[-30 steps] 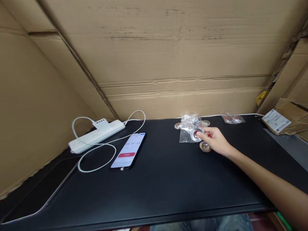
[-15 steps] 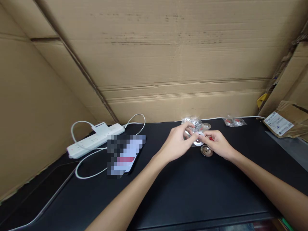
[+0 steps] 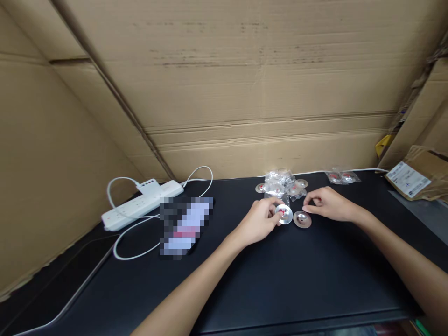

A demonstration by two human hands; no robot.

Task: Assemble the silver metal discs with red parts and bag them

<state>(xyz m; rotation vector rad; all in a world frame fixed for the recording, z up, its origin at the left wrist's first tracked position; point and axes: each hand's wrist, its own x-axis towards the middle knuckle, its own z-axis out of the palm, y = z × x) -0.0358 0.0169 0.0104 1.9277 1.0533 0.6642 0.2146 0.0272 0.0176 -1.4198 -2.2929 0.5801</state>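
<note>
Left hand [image 3: 261,218] fingers clamped on the silver disc [image 3: 287,215] near its red centre [image 3: 282,212], likely sparing the rim, second disc [image 3: 303,223] at its three o'clock, right hand's [image 3: 331,204] grip I can't tell!

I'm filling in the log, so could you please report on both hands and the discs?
Left hand: gripping a metal disc. Right hand: beside a second disc on the table, touch unclear. Plastic bags bunched just beyond.

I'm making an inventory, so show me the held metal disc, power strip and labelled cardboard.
Held metal disc [image 3: 287,214], head view: its shiny face.
Power strip [image 3: 146,204], head view: its white top.
Labelled cardboard [image 3: 429,168], head view: its brown surface.
</note>
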